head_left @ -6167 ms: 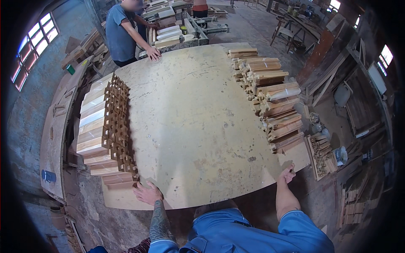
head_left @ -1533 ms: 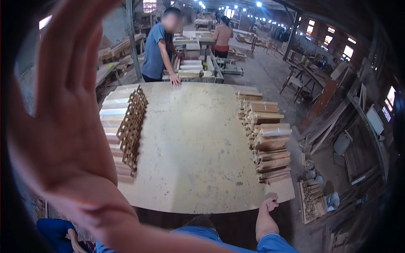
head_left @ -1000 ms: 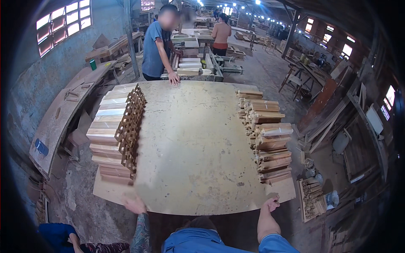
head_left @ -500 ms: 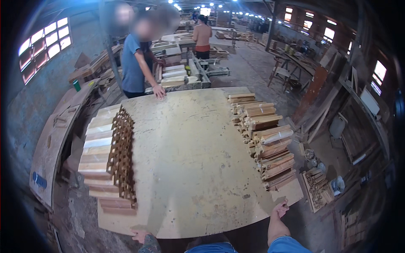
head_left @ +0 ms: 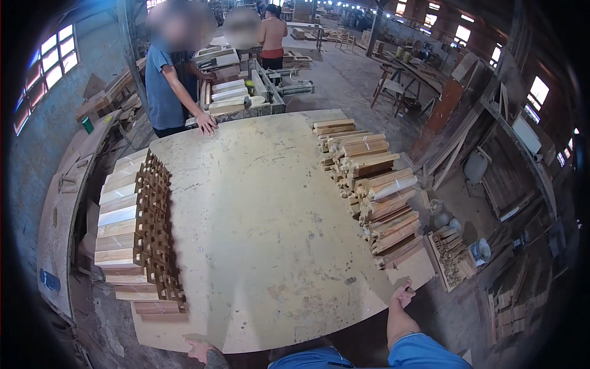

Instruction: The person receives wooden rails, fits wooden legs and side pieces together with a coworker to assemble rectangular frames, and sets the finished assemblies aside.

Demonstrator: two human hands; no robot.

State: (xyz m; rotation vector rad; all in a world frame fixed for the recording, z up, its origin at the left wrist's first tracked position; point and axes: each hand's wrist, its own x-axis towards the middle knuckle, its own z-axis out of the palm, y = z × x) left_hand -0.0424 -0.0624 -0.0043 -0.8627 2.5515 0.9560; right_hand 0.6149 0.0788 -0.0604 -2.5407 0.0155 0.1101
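Observation:
In front of me spreads a wide, pale, stained board tabletop (head_left: 258, 209). My left hand (head_left: 199, 349) grips its near edge towards the left, with the fingers partly hidden. At the near right corner my right hand (head_left: 402, 296) is closed around the edge. Along the board's left side lies a neat stack of wooden pieces (head_left: 120, 227), their notched ends facing inward. A looser row of similar wooden pieces (head_left: 381, 184), with narrowed, tenon-like ends, lines the right side. Neither hand touches the stacks.
A co-worker's hand (head_left: 206, 123) rests on the board's far left edge. Left stands a long workbench (head_left: 67, 203) with a blue object (head_left: 49, 280). On the floor at right are a crate of wood offcuts (head_left: 453, 258) and a bucket (head_left: 480, 251). Machinery (head_left: 264, 92) stands beyond.
My view has shifted, so the board and most surroundings appear farther left and slightly higher. Both my hands stay at the board's edge, and the co-worker's hand stays on its far side.

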